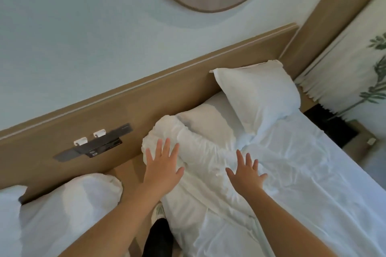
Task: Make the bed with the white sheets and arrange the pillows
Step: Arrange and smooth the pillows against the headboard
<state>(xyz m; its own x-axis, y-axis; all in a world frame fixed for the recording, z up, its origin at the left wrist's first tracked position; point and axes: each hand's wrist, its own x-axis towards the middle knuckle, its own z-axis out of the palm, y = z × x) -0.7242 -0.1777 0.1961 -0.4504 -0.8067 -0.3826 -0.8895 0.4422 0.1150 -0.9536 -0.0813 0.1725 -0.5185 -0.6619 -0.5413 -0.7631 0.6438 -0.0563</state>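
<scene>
Bed (302, 173): sheet (292, 162) on it; one pillow (261, 94) upright against headboard (146, 100), far right; second pillow (208, 121) flat to its left; bunched bedding (167, 135) nearer. Another bed's pillow (69, 204) lies left.

Flat sheet (302, 173) right lies open; bunched duvet (177, 144), pillows (259, 96) and headboard (146, 106) block ahead.

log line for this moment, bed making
step: smoothing sheet | left hand: open, flat on bunched sheet | right hand: open, over sheet | pillow: against headboard
</scene>
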